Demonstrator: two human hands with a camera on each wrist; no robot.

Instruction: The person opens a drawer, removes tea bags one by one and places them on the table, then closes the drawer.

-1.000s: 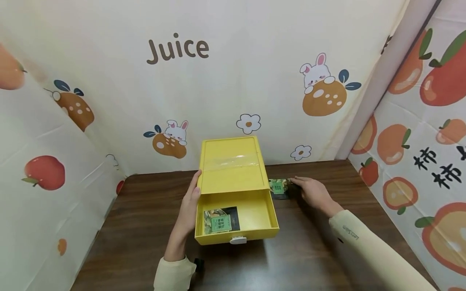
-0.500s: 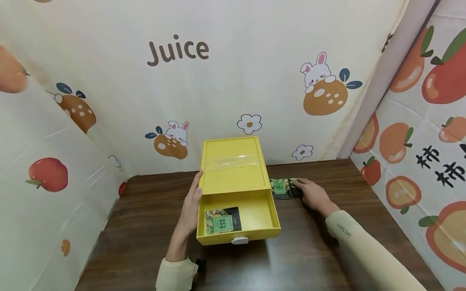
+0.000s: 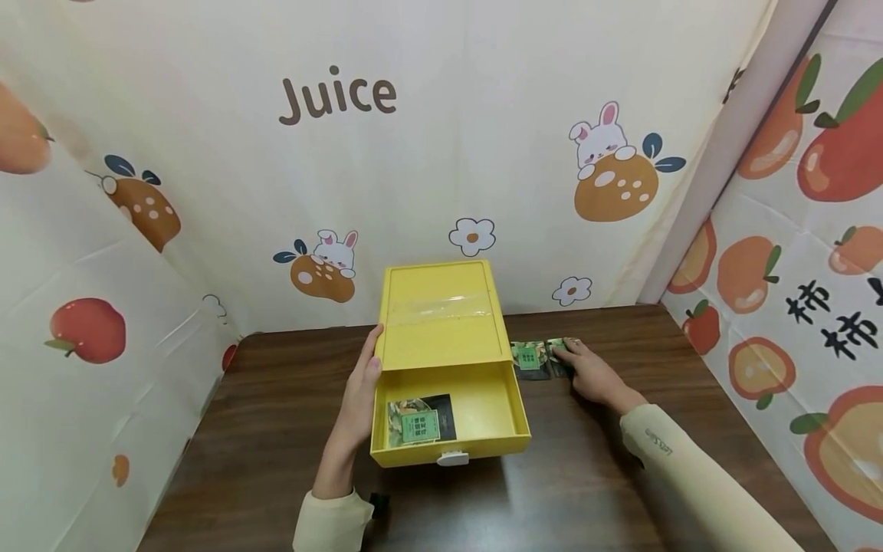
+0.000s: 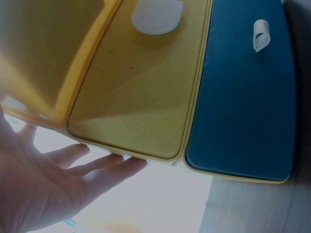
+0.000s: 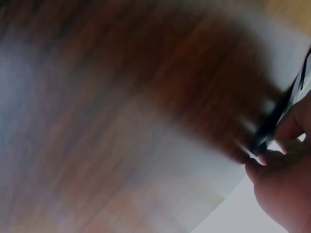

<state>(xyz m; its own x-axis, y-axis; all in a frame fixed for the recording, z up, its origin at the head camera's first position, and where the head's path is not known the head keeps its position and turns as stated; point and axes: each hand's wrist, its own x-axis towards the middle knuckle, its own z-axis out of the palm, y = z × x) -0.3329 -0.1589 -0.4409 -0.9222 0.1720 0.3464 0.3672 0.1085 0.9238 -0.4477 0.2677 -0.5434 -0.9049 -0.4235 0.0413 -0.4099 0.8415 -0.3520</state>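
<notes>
Pinched green-and-black packet [image 3: 557,367] in right hand [image 3: 595,372], at its left. Touched yellow box [image 3: 444,343] right of straight-fingered left hand [image 3: 357,392].

Across the pale backdrop [image 3: 441,169] runs the word "Juice" [image 3: 337,96] in brown letters. On the right-hand cloth [image 3: 793,230], the black character 柿 [image 3: 807,300] stands twice (a further black mark is cut off at the picture's edge). The right sleeve [image 3: 697,471] bears small print that seems to begin "Let's". The packet [image 3: 440,414] in the yellow drawer [image 3: 486,406] has dark Chinese characters on its green label [image 3: 420,426], too small to read surely.
</notes>
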